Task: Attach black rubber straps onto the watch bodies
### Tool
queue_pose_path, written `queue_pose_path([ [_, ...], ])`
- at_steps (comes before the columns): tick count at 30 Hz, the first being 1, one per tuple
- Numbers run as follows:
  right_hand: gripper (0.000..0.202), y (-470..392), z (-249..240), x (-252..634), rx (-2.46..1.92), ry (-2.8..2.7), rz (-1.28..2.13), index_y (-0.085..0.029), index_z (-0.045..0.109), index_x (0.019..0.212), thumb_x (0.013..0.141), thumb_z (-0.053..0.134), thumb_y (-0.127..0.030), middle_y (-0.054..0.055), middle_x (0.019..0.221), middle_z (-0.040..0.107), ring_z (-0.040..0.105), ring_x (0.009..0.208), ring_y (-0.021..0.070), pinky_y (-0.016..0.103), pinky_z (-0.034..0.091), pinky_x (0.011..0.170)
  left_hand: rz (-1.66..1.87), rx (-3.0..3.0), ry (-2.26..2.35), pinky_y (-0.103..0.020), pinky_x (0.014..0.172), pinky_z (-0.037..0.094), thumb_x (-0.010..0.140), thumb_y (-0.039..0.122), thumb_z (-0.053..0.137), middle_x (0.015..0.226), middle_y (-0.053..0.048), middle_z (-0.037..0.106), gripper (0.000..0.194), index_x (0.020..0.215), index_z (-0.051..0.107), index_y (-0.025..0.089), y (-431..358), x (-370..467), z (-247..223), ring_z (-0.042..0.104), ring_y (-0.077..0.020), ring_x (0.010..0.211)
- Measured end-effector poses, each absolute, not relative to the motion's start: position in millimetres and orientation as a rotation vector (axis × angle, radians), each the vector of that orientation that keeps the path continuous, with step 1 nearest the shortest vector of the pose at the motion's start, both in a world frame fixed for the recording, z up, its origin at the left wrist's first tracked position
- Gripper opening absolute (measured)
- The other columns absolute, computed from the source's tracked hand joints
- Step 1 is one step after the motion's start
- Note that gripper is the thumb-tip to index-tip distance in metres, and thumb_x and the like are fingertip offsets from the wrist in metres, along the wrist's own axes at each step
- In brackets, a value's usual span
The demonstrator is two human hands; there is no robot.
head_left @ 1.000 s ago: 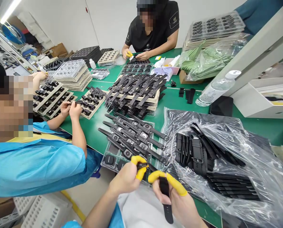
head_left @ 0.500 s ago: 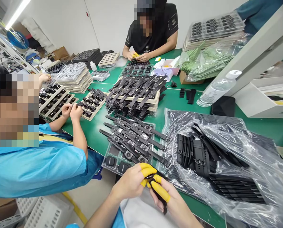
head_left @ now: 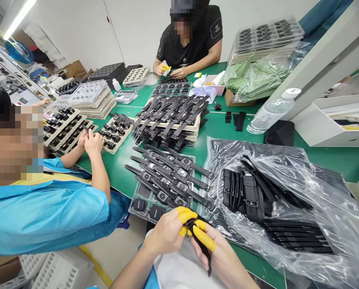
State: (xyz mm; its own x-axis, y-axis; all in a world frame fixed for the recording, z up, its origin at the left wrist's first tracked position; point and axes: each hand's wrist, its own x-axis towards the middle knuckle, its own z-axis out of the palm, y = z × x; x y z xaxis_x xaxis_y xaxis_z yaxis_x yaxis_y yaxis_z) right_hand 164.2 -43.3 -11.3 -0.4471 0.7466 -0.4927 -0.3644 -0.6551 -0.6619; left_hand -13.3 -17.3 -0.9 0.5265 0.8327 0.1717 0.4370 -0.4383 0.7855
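Observation:
Close to my body, both hands meet around a small dark piece, mostly hidden by my fingers, and a black watch strap [head_left: 209, 267] hangs down from it. My left hand [head_left: 167, 233], yellow finger cots on its fingertips, pinches the upper end. My right hand [head_left: 217, 251], with yellow cots too, is closed on the strap below. Just beyond them, several black smartwatches [head_left: 167, 176] with straps lie back-up in slanted rows across a clear tray [head_left: 134, 210]. On the right, black straps [head_left: 254, 200] rest on and in a clear plastic bag [head_left: 300, 168].
A stack of trays heaped with strapped watches [head_left: 170, 116] stands mid-table. One co-worker [head_left: 191, 44] sits opposite; another in a blue smock [head_left: 47, 212] works at left beside a beige tray [head_left: 115, 132]. At right are a water bottle [head_left: 271, 112], a phone [head_left: 279, 133] and a white box [head_left: 327, 124].
My hands stay together on the strap, whose free end hangs slightly lower. The view has shifted slightly. The left co-worker's hands have moved a little to the left.

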Motion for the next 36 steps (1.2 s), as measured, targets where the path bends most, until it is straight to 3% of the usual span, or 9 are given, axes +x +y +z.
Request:
queue_pose_path([
  [10,0.062,-40,-4,166,-1.041,-0.436,2.178,-0.021,0.056,0.081,0.068,0.085,-0.074,-0.009,0.050,0.047,0.024,0.039,0.0027,0.018,0.023,0.038,0.655,2.088,0.940,-0.044,0.104,0.056,0.101,0.022,0.042,0.130,-0.017,0.063,0.045,0.145,0.050,0.015,-13,-18,12,0.060,-0.0266,0.120],
  [15,0.063,-36,-3,168,-1.071,-0.451,2.220,-0.021,0.054,0.080,0.066,0.086,-0.074,-0.010,0.049,0.047,0.020,0.039,0.0023,0.017,0.018,0.037,0.515,2.335,1.043,-0.047,0.100,0.056,0.094,0.019,0.049,0.116,-0.016,0.066,0.042,0.134,0.056,0.012,-12,-15,19,0.060,-0.0282,0.107],
  [22,0.064,-35,-5,168,-1.056,-0.499,2.277,-0.022,0.054,0.084,0.066,0.084,-0.076,-0.011,0.044,0.047,0.017,0.035,0.0022,0.018,0.016,0.035,0.390,2.349,1.017,-0.043,0.087,0.059,0.085,0.015,0.051,0.108,-0.013,0.064,0.034,0.118,0.061,0.016,-9,-20,21,0.058,-0.0271,0.099],
  [30,0.062,-34,-10,168,-1.050,-0.528,2.278,-0.021,0.055,0.088,0.071,0.081,-0.074,-0.011,0.044,0.050,0.021,0.033,0.0032,0.018,0.018,0.034,0.431,2.325,1.024,-0.046,0.089,0.059,0.095,0.016,0.042,0.117,-0.014,0.063,0.040,0.133,0.054,0.017,-15,-23,23,0.057,-0.0289,0.107],
  [36,0.063,-34,-9,167,-1.072,-0.531,2.289,-0.022,0.053,0.087,0.070,0.081,-0.076,-0.011,0.046,0.050,0.020,0.035,0.0027,0.018,0.017,0.035,0.246,2.420,1.056,-0.049,0.086,0.060,0.093,0.016,0.048,0.115,-0.015,0.065,0.037,0.128,0.057,0.014,-15,-23,25,0.058,-0.0318,0.105],
])
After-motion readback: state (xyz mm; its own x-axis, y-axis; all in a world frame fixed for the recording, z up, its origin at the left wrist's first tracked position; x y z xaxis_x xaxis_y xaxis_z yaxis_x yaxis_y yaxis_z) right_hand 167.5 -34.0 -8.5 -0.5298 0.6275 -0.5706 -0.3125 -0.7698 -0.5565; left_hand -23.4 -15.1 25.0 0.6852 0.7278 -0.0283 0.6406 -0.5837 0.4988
